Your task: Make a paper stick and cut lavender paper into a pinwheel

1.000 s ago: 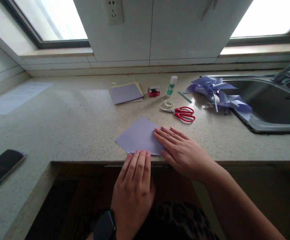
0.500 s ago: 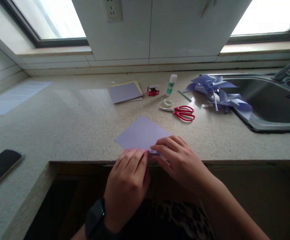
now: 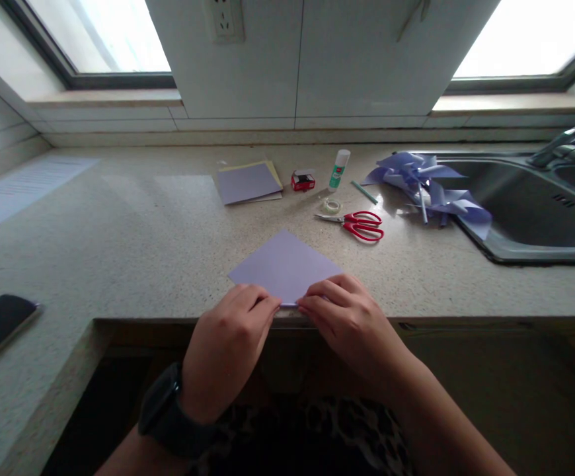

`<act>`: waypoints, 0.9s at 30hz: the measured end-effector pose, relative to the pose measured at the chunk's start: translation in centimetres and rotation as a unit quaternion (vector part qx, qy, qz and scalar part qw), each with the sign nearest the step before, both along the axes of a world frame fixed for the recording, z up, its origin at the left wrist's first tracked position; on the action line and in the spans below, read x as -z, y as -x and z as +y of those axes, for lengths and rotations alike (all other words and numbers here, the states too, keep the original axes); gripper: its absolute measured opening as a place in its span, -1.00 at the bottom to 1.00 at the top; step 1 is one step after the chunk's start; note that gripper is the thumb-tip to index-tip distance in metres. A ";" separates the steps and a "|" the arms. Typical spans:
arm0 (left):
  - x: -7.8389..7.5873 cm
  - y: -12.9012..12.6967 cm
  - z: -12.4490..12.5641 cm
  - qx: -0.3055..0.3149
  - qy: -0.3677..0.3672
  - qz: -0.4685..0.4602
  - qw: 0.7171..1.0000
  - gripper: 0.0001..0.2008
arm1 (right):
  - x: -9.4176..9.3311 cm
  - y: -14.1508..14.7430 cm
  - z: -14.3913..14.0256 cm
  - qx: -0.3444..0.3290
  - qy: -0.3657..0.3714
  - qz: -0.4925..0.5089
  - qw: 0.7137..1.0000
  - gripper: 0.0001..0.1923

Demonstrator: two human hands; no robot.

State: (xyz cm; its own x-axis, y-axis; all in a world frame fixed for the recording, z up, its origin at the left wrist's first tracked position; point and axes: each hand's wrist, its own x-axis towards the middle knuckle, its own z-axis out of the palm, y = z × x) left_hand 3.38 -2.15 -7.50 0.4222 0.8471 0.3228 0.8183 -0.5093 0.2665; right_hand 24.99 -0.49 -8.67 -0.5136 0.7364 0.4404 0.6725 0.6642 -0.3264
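Note:
A sheet of purple paper (image 3: 285,264) lies cornerwise at the front edge of the counter, one corner pointing away from me. Its near edge looks rolled into a thin tight strip. My left hand (image 3: 232,334) pinches the left part of that rolled edge, fingers pressed together. On the right part, my right hand (image 3: 344,317) grips the same edge with thumb and fingers closed. A short stretch of the roll shows between the two hands; its ends are hidden under my fingers.
Red-handled scissors (image 3: 361,225), a tape roll (image 3: 331,206), a glue stick (image 3: 339,170), a red box (image 3: 303,180) and a green stick (image 3: 365,192) lie beyond the paper. Stacked paper (image 3: 248,184) is behind left. Purple pinwheels (image 3: 416,173) rest beside the sink (image 3: 540,218). A phone (image 3: 2,330) lies left.
My left hand has shifted left along the paper's near edge and turned, uncovering a bit of the roll. My right hand stays nearly in place, its fingers closed more tightly on the edge.

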 end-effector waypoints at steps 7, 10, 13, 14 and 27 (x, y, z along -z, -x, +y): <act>0.9 0.9 -0.2 0.042 -0.031 -0.017 0.998 -0.79 | 0.6 0.1 -0.3 -0.012 0.003 0.013 1.000 -0.88; 0.9 1.0 -0.2 0.044 -0.026 -0.030 0.998 -0.79 | 0.7 0.1 -0.4 -0.011 0.001 0.021 1.000 -0.87; 0.8 0.9 -0.2 0.039 -0.018 -0.048 0.998 -0.81 | 0.7 0.1 -0.4 -0.006 0.001 0.025 1.000 -0.87; 0.8 0.9 -0.2 0.034 -0.014 -0.054 0.998 -0.82 | 0.7 0.2 -0.5 -0.003 0.000 0.025 1.000 -0.87; -0.6 0.8 0.4 0.029 0.073 -0.053 0.995 -0.88 | -0.6 1.1 -0.5 0.004 0.049 0.010 0.999 -0.86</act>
State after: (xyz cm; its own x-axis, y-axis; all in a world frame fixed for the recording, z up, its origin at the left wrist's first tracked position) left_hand 2.62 -1.75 -6.91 0.4414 0.8637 0.2431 0.7517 -0.5039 0.4254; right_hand 23.94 -0.98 -8.09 -0.4986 0.7813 0.3754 0.6710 0.6221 -0.4035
